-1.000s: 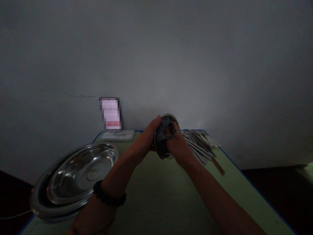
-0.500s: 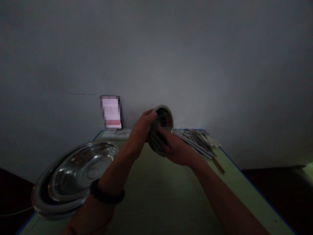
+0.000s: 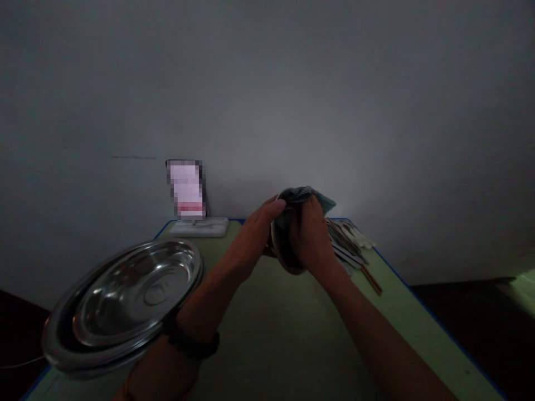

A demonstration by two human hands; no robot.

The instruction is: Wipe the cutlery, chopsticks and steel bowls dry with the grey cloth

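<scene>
My left hand (image 3: 256, 231) is closed on the side of a bowl (image 3: 283, 248), thumb over its rim. The bowl is tipped on its side above the table, its opening turned toward my right hand. My right hand (image 3: 313, 236) reaches into the opening with curled fingers gripping a grey-green patterned cloth (image 3: 324, 201). Part of the cloth drapes over the upper rim and sticks out to the right. The dim light and my right hand hide much of the bowl's inside.
Nested shiny metal basins (image 3: 137, 301) stand at the left of the green table (image 3: 267, 345). Behind them, a phone (image 3: 188, 189) leans upright by a white block (image 3: 198, 227). Cutlery (image 3: 345, 245) and chopsticks (image 3: 371, 279) lie at the right, near the blue table edge and grey wall (image 3: 267, 100).
Both hands and the bowl have shifted slightly right. My right hand has moved the cloth from the bowl's lower side to its upper rim, and the bowl's opening has turned.
</scene>
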